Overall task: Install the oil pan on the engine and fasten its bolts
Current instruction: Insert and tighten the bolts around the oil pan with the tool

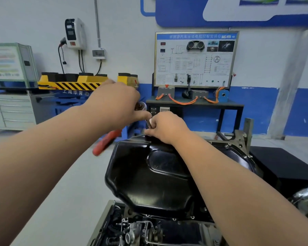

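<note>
At far edge of the oil pan point(158, 174), both hands are working one fastener. The pan sits dome-up on the inverted engine point(140, 228), centre of view. Its flange is down on the block, w/ bolts point(174, 219) showing along the near rim and more on the right side.

The left hand point(114, 103) is curled round the ratchet point(141, 105) close to its head. The red handle point(105, 141) sticks out near-left and is blurred. The right hand point(167, 128) pinches the extension point(149, 122) just below the ratchet head, fingers closed on it, heel of hand on the pan's far rim. The socket and the bolt it drives are hidden under that hand, so can't tell if the socket is seated.

Risks, as I judge them:
- The extension looks tilted, not plumb. If the socket sits crooked on the bolt head it may cam off and round the hex, or start the bolt cross-threaded in the block.
- The left grip is near the head, not out on the handle. That means little leverage and poor feel for torque, and a jerk could pop the ratchet off the extension.
- The right hand's fingers are close under the ratchet head, so there's a pinch risk if the tool slips down toward the pan.
- Pulling this bolt fully tight before the others are snug could seat the flange unevenly, leading to a leak at the seal or a bent rim.
- The pan's rounded, glossy top gives the resting hand little purchase. A slip there would knock the extension off line.
</note>
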`<state>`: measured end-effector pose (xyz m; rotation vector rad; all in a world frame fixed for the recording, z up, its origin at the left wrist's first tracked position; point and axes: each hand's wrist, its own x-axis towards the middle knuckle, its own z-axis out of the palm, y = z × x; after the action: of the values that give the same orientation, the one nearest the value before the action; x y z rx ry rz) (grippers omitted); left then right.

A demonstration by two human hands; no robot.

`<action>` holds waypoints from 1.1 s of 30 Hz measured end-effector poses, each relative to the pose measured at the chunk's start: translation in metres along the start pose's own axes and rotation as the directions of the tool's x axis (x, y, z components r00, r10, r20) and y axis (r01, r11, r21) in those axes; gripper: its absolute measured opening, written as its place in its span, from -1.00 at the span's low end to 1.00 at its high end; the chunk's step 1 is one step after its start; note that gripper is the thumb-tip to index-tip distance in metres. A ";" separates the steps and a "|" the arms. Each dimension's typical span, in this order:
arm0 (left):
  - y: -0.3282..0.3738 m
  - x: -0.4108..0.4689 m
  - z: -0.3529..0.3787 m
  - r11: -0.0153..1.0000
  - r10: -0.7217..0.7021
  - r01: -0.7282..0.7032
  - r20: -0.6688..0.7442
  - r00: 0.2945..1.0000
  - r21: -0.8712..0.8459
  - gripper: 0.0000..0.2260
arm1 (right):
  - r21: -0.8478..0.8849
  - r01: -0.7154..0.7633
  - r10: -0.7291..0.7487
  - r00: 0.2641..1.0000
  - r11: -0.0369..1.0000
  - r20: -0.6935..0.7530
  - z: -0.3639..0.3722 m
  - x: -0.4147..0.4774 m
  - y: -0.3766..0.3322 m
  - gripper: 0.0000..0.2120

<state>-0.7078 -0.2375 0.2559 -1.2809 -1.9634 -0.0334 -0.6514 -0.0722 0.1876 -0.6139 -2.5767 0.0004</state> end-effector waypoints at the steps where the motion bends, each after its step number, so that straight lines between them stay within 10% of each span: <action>1: 0.002 0.001 -0.001 1.000 0.003 -0.003 -0.012 1.000 -0.003 -0.51 | 0.009 -0.026 0.026 1.000 1.000 0.003 0.001 0.000 0.000 -0.62; 6: 0.003 0.010 0.004 0.953 0.287 -0.291 -0.061 0.956 -0.082 -0.81 | 0.179 -0.003 -0.017 0.994 0.984 0.111 -0.007 -0.007 0.005 -0.85; 13: -0.011 0.022 0.011 0.875 0.466 -0.483 -0.199 0.862 -0.040 -0.65 | 0.128 -0.004 0.001 1.000 0.992 0.026 -0.007 -0.007 0.008 -0.87; 20: -0.014 0.038 0.000 0.953 0.303 -0.304 0.048 0.952 0.006 -0.65 | 0.128 -0.084 0.084 0.996 0.988 0.002 -0.001 0.001 0.005 -0.69; 25: 0.003 0.023 0.006 0.904 0.337 -0.342 -0.062 0.939 -0.258 -0.77 | 0.220 -0.040 0.033 0.999 0.975 0.034 -0.002 -0.005 0.008 -0.84; 33: 0.008 0.030 -0.003 0.896 0.393 -0.386 -0.012 0.919 -0.220 -0.71 | 0.466 -0.117 0.077 0.992 0.877 0.103 -0.016 -0.015 0.012 -0.82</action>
<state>-0.7057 -0.2116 0.2735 -1.8134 -1.7291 -0.0300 -0.6270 -0.0693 0.1933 -0.5593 -2.4793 0.6810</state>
